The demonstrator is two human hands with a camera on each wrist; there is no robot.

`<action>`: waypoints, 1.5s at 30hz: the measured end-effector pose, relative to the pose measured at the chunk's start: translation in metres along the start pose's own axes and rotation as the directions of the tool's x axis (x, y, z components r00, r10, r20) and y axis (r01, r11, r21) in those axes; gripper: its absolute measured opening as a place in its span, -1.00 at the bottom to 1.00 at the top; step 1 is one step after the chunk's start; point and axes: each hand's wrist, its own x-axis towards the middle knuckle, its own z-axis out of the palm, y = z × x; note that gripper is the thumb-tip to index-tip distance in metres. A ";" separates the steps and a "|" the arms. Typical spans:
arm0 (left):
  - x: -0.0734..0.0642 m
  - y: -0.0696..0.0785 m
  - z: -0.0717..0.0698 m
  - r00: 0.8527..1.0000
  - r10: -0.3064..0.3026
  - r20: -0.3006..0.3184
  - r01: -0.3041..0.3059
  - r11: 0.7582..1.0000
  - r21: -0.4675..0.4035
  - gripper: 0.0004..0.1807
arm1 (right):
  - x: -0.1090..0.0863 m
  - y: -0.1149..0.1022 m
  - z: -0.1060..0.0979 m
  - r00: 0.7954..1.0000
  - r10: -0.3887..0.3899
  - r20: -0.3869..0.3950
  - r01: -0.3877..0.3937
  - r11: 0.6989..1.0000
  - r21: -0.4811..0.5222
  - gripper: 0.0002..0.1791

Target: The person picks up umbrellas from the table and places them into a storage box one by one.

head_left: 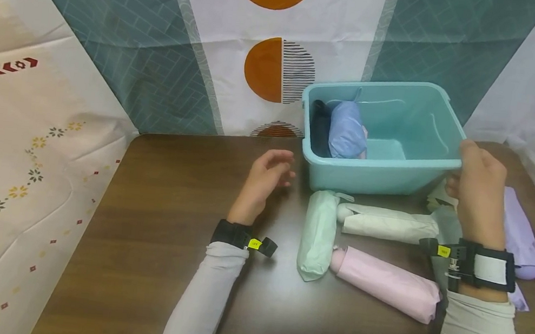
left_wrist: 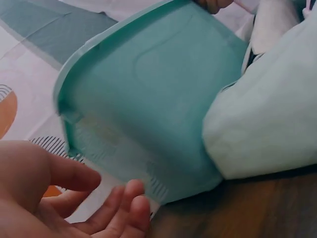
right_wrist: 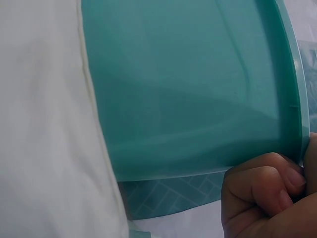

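Note:
A light turquoise plastic bin (head_left: 360, 174) stands at the back of the table. My right hand (head_left: 483, 184) grips its rim at the front right corner, with curled fingers (right_wrist: 262, 186) at the edge in the right wrist view. Inside, at the left end, lie a blue folded umbrella (head_left: 347, 132) and a black item (head_left: 320, 129), with a bit of pink partly hidden behind the blue one. Left of the bin, my left hand (head_left: 266, 180) is held with loosely bent fingers and nothing in them; the left wrist view shows it beside the bin wall (left_wrist: 148, 99).
In front of the bin lie a mint folded umbrella (head_left: 318, 235), a cream one (head_left: 388, 224) and a pink one (head_left: 387, 283). A purple umbrella (head_left: 520, 231) lies right of my right wrist, which partly covers a grey-green one (head_left: 447, 224). A patterned cloth (head_left: 139, 39) hangs behind the table (head_left: 157, 242).

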 end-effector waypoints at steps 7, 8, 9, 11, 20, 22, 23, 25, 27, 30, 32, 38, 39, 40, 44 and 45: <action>-0.004 -0.009 0.016 0.993 -0.085 0.080 0.081 0.995 0.054 -0.69 | 0.000 -0.001 -0.001 1.000 0.010 -0.007 -0.010 1.000 -0.016 -0.55; -0.005 -0.011 0.017 0.992 -0.092 0.085 0.087 0.994 0.065 -0.69 | 0.000 -0.001 -0.002 1.000 0.012 -0.007 -0.012 1.000 -0.017 -0.55; -0.006 -0.012 0.019 0.991 -0.097 0.089 0.090 0.993 0.079 -0.69 | 0.000 -0.001 -0.002 1.000 0.012 -0.007 -0.012 1.000 -0.020 -0.55; -0.008 -0.014 0.021 0.989 -0.108 0.100 0.098 0.990 0.100 -0.70 | 0.000 -0.001 -0.002 1.000 0.011 -0.003 -0.011 1.000 -0.012 -0.55; -0.012 -0.024 0.028 0.971 -0.201 0.130 0.172 0.963 0.207 -0.62 | 0.003 0.001 -0.001 1.000 0.004 0.012 -0.004 1.000 0.004 -0.53; -0.014 -0.025 0.030 0.967 -0.211 0.140 0.179 0.961 0.213 -0.60 | 0.003 0.001 -0.002 1.000 0.004 0.009 -0.004 1.000 0.002 -0.54; -0.015 -0.025 0.032 0.966 -0.213 0.146 0.179 0.960 0.216 -0.59 | 0.003 0.001 -0.002 1.000 0.004 0.008 -0.004 1.000 0.002 -0.54; -0.017 -0.024 0.035 0.964 -0.212 0.162 0.175 0.961 0.216 -0.57 | 0.003 0.001 -0.002 1.000 0.008 0.005 -0.008 1.000 -0.003 -0.54; -0.019 -0.021 0.037 0.960 -0.213 0.181 0.170 0.958 0.231 -0.53 | 0.003 0.001 -0.003 1.000 0.014 -0.001 -0.014 1.000 -0.019 -0.53; -0.024 -0.017 0.038 0.955 -0.215 0.203 0.154 0.949 0.276 -0.44 | 0.002 0.000 -0.002 1.000 0.016 0.001 -0.016 1.000 -0.023 -0.53; -0.027 -0.015 0.038 0.950 -0.219 0.222 0.146 0.941 0.305 -0.38 | 0.001 0.000 -0.002 1.000 0.016 0.006 -0.016 1.000 -0.023 -0.52; -0.033 -0.014 0.042 0.951 -0.165 0.262 0.015 0.870 0.492 -0.27 | 0.001 0.000 -0.001 1.000 0.021 0.012 -0.021 1.000 -0.022 -0.52; -0.034 -0.014 0.044 0.953 -0.151 0.265 -0.015 0.845 0.535 -0.24 | 0.001 0.000 -0.001 1.000 0.019 0.012 -0.019 1.000 -0.018 -0.52; -0.034 -0.015 0.045 0.954 -0.138 0.265 -0.041 0.818 0.573 -0.21 | 0.001 0.000 -0.001 1.000 0.018 0.011 -0.017 1.000 -0.017 -0.53; -0.035 -0.016 0.050 0.960 -0.117 0.255 -0.083 0.749 0.657 -0.14 | 0.002 0.000 -0.002 1.000 0.012 0.015 -0.012 1.000 0.009 -0.54; -0.035 -0.017 0.051 0.961 -0.115 0.252 -0.085 0.743 0.664 -0.14 | 0.002 0.000 -0.002 1.000 0.010 0.014 -0.010 1.000 0.015 -0.55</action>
